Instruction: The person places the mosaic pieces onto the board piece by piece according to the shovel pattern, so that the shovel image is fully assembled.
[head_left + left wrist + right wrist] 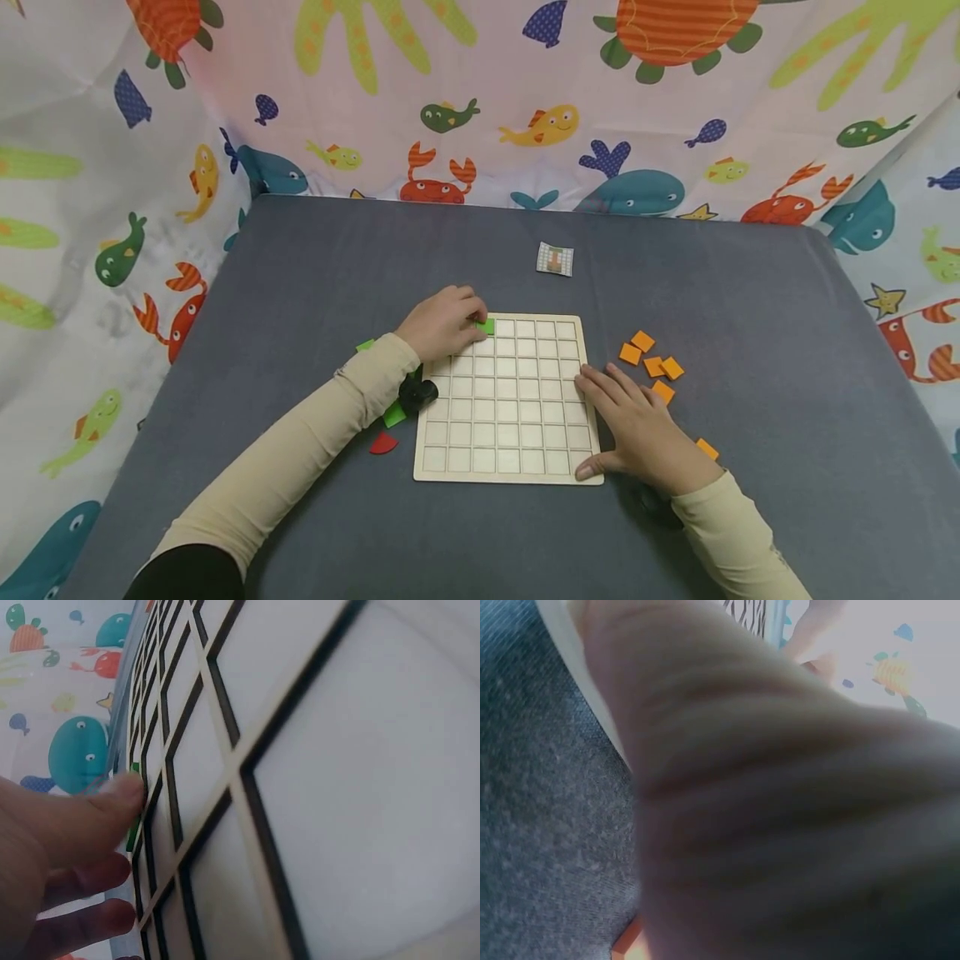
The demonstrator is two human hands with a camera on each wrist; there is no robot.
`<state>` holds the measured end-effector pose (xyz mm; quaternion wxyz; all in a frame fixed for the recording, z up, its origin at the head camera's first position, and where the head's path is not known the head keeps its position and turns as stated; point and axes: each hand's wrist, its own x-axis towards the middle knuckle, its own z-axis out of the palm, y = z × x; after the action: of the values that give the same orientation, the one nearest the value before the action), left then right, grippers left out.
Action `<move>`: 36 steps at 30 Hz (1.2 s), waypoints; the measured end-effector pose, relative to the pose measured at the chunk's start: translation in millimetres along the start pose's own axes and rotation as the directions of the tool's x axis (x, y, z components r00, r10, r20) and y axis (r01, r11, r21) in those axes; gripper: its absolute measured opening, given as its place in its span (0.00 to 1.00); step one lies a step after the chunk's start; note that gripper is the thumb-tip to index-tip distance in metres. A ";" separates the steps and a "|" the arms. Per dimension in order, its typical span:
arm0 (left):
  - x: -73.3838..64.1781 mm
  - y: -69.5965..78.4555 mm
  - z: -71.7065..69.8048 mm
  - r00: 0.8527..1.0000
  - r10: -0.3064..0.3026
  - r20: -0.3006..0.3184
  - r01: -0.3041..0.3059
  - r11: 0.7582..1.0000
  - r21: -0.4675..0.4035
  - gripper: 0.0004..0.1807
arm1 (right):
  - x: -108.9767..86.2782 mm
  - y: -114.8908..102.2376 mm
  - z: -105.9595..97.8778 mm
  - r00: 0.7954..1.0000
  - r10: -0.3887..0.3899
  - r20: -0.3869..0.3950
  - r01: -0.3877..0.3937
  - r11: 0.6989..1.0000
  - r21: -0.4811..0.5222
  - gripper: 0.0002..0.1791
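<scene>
A light wooden grid board [507, 478] with square cells lies on the grey table. At its far left corner my left hand [444, 322] pinches a green square tile [487, 326], which sits at a cell of the top row. The left wrist view shows the thumb [124, 793] against that green tile [135, 829], low at the board's surface. My right hand [637, 427] rests with fingers spread on the board's right edge, thumb near the front right corner. From the right wrist, the thumb side of the hand [727, 750] fills most of the view.
Several orange square tiles [630, 354] lie scattered right of the board. Green tiles [393, 414] lie left, partly hidden by the left arm, with a red quarter-round piece [383, 442] close by. A small printed card [555, 259] lies behind the board. Patterned cloth [480, 83] surrounds the table.
</scene>
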<state>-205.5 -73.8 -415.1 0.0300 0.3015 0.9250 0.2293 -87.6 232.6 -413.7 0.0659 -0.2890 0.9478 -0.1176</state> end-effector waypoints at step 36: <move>-123.9 -70.6 -58.4 0.972 -0.214 0.100 0.212 0.977 0.033 0.23 | 2.9 -2.8 2.4 1.000 0.022 0.018 -0.022 1.000 0.001 0.65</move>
<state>-154.1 -218.6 -404.4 0.0990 0.2124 0.9516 0.1988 -88.0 228.3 -415.4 0.0757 -0.2795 0.9502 -0.1148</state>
